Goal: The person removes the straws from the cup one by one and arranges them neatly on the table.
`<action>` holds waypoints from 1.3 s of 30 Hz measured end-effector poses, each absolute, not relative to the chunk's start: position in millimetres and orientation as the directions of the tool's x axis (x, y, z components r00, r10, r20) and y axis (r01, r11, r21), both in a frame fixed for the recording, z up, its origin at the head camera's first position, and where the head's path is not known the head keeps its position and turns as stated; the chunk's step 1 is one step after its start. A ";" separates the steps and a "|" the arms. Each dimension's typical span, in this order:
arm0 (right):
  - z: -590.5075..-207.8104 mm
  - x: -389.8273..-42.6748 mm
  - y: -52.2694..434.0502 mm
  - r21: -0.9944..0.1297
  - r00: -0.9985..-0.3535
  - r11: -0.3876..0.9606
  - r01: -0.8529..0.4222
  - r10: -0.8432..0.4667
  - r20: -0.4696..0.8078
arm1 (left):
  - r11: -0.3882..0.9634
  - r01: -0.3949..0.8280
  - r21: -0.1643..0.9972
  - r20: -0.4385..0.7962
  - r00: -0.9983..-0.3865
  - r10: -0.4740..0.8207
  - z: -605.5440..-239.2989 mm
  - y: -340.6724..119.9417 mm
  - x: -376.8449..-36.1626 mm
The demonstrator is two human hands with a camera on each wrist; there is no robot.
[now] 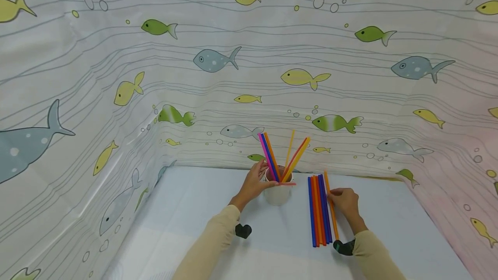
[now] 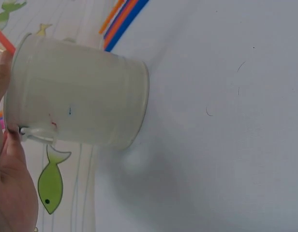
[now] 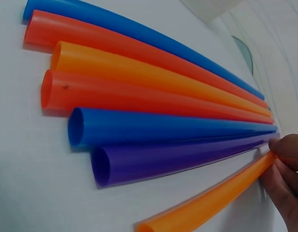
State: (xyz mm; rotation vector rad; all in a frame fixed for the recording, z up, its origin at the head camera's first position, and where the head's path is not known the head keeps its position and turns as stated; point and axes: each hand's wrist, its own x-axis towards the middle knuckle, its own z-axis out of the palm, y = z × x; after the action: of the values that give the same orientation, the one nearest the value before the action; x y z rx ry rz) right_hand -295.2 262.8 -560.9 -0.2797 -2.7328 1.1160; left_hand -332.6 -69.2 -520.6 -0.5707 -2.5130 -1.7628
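Note:
My left hand (image 1: 253, 187) grips a small white pail (image 1: 277, 195) at its rim, thumb at the front and fingers at the far left side. Pink, blue, orange, yellow and red drinking straws (image 1: 268, 154) lean inside it. A short red piece (image 1: 288, 184) lies across the rim beside the thumb; whether the thumb holds it I cannot tell. To the right of the pail, my right hand (image 1: 345, 202) pinches an orange straw (image 3: 212, 193) between thumb and fingers. Just left of that straw, several blue, red, orange and purple straws (image 3: 154, 128) lie side by side.
All of this is on a white table (image 1: 186, 211). Behind it and at both sides hangs a fish-patterned sheet (image 1: 210, 107), close behind the pail. A dark heart-shaped piece (image 1: 243, 230) shows at the left wrist, another dark piece (image 1: 344, 247) at the right.

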 end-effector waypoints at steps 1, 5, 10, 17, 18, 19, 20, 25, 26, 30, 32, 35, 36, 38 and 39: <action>-561.7 -295.5 263.0 -0.704 -0.967 0.702 0.106 0.237 0.091 | 0.295 0.304 0.906 0.221 -0.933 0.284 -519.7 -69.0 -332.3; -563.7 -296.7 263.9 -0.696 -0.968 0.713 0.089 0.227 0.109 | 0.286 0.307 0.908 0.224 -0.931 0.287 -518.0 -68.2 -332.6; -562.0 -297.3 263.2 -0.694 -0.970 0.716 0.075 0.214 0.116 | 0.261 0.309 0.915 0.232 -0.930 0.287 -518.2 -67.8 -333.3; -562.0 -298.0 261.3 -0.684 -0.968 0.726 0.070 0.216 0.131 | 0.231 0.328 0.916 0.252 -0.918 0.307 -520.1 -68.2 -334.3; -562.5 -298.2 261.4 -0.684 -0.968 0.726 0.071 0.216 0.130 | 0.230 0.327 0.916 0.250 -0.918 0.309 -520.2 -68.4 -334.5; -562.4 -297.9 261.0 -0.686 -0.968 0.724 0.069 0.215 0.129 | 0.233 0.325 0.916 0.247 -0.918 0.310 -519.9 -68.6 -334.4; -562.5 -297.8 260.8 -0.689 -0.968 0.722 0.070 0.217 0.128 | 0.237 0.323 0.916 0.243 -0.919 0.312 -520.0 -68.7 -334.4; -562.6 -297.2 259.6 -0.703 -0.967 0.707 0.079 0.227 0.119 | 0.264 0.322 0.909 0.236 -0.921 0.309 -519.3 -69.6 -333.6; -563.1 -297.3 259.6 -0.704 -0.966 0.705 0.082 0.231 0.119 | 0.270 0.322 0.908 0.235 -0.922 0.308 -519.2 -69.7 -333.4; -564.1 -296.6 259.8 -0.702 -0.966 0.707 0.088 0.233 0.114 | 0.286 0.314 0.906 0.225 -0.926 0.304 -519.1 -70.3 -332.5; -564.4 -295.9 259.9 -0.700 -0.965 0.708 0.096 0.239 0.109 | 0.289 0.311 0.905 0.222 -0.927 0.302 -519.2 -70.5 -332.3; -562.5 -296.0 259.8 -0.698 -0.963 0.711 0.085 0.238 0.126 | 0.288 0.310 0.906 0.223 -0.928 0.299 -519.0 -70.4 -332.1; -561.1 -296.5 259.4 -0.695 -0.960 0.715 0.077 0.240 0.140 | 0.289 0.309 0.906 0.221 -0.928 0.299 -518.9 -70.3 -332.0; -556.4 -298.0 257.7 -0.691 -0.954 0.721 0.052 0.240 0.178 | 0.293 0.307 0.906 0.219 -0.929 0.297 -519.0 -70.6 -331.8; -553.2 -299.1 256.3 -0.690 -0.951 0.723 0.035 0.237 0.199 | 0.292 0.304 0.907 0.217 -0.930 0.296 -518.9 -70.7 -331.7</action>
State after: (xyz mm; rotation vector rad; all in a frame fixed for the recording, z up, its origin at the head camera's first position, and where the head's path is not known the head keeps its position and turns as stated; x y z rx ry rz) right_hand -299.1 256.3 -553.2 -0.2141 -2.6546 1.0553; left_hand -331.7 -70.7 -518.9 -0.5857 -2.5197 -1.7701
